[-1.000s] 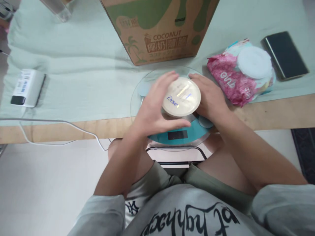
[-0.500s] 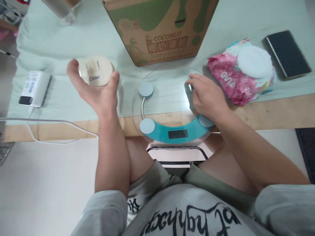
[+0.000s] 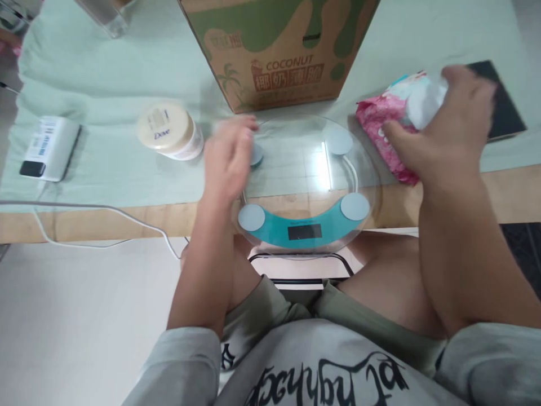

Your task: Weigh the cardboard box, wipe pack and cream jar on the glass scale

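Tub [image 3: 164,125] is out of my left hand [image 3: 228,158] since half a second ago; it now stands upright on the cloth [image 3: 105,73], left of the scale [image 3: 264,228], lid on, Dove label up. Left hand has shifted right; right hand [image 3: 442,121] has left the scale's right side for the wipes [image 3: 386,110].

Near to far: scale's front rim sticks out past the wooden table edge [image 3: 452,194], teal strip and dark display [image 3: 304,232] toward me. White cable [image 3: 114,211] loops over that edge at left. Glass carries only a bright reflection.

Left hand is over the scale's left side, nothing in it. Fingers blurred; can't tell if they're pressed together or touching glass. Tub sits just beyond that hand, to its left, well clear of my fingers. White block [image 3: 53,146] lies farther left.

Right hand: thumb and fingers spread wide across the wipes, part of the white lid showing between. Contact unclear, blurred. Dark slab [image 3: 505,107] lies just right, partly behind my fingers.

Carton [image 3: 287,73] stands behind the scale, COCONUT side facing me. Clear container [image 3: 105,20] at far left, cut off by the top of the view.
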A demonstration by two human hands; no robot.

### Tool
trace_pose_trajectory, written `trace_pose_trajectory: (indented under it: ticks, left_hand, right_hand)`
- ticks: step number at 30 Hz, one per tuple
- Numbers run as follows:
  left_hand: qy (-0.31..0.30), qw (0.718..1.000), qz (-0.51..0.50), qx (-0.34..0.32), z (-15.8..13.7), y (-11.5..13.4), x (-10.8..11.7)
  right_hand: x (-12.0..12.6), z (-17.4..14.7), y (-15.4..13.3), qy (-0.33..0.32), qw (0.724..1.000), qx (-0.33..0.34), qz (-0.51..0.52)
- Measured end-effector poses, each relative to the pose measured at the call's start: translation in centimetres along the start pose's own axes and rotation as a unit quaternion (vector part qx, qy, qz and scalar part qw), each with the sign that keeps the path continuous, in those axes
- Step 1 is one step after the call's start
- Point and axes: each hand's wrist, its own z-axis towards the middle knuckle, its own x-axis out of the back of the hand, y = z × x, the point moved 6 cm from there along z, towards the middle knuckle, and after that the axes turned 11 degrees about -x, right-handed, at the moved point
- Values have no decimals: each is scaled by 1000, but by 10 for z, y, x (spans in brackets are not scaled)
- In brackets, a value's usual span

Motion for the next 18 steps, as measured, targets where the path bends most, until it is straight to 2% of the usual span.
trace_pose_trajectory:
  ticks: [2, 4, 6, 9, 10, 12, 14, 16, 18]
  left_hand:
    - [-69, 997, 17, 1, -6, 1, -21]
    - [-111, 993, 34, 11, -10, -4, -29]
    - [-93, 995, 29, 20, -10, -9, -23]
    - [10, 999, 4, 31, -5, -10, -4]
    - [44, 998, 0, 37, -4, -11, 1]
    - [92, 994, -4, 51, -3, -13, 7]
    - [116, 991, -12, 66, -4, -16, 9]
    - [126, 989, -28, 78, -4, -17, 9]
    - [130, 987, -56, 77, -4, -15, 10]
  right_hand:
    - [-13, 7, 17, -27, 998, -48, -26]
    - [-17, 9, 21, -30, 997, -64, -24]
    - [-11, 11, 18, -23, 997, -71, -6]
    - [14, 12, 5, -17, 997, -74, 30]
    - [25, 10, -5, -12, 997, -48, 55]
    - [46, -1, -34, -9, 988, 66, 140]
    - [61, -24, -69, -29, 952, 212, 219]
    - [60, -50, -100, -60, 921, 316, 218]
    - [47, -72, -122, -95, 904, 375, 180]
